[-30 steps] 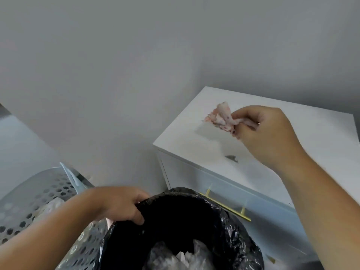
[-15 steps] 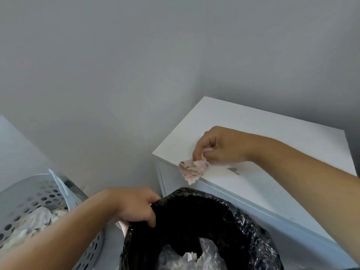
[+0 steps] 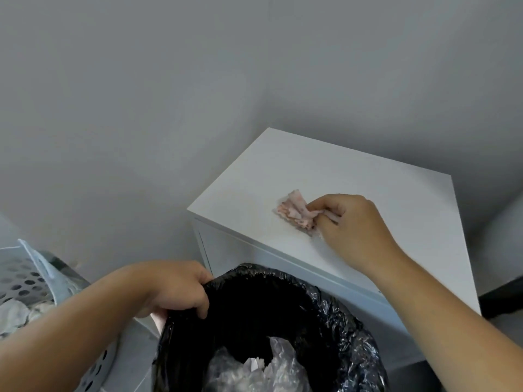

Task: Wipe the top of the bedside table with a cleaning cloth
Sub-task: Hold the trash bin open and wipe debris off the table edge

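Note:
The white bedside table (image 3: 325, 171) stands in the corner of grey walls, at centre right. A crumpled pinkish cleaning cloth (image 3: 295, 213) lies pressed on its top near the front. My right hand (image 3: 351, 224) pinches the cloth's right end, knuckles up. My left hand (image 3: 178, 290) grips the rim of a bin lined with a black bag (image 3: 334, 315), held just below the table's front edge. Crumpled clear plastic and paper lie inside the bag.
A pale perforated laundry basket (image 3: 25, 281) with white cloths inside stands at the lower left. Grey walls close in behind and to the left of the table. A dark object (image 3: 503, 298) shows at the right edge.
My right hand has carried the cloth from the table's front edge back onto the top, to the right. The small dark speck seen earlier on the top is no longer visible.

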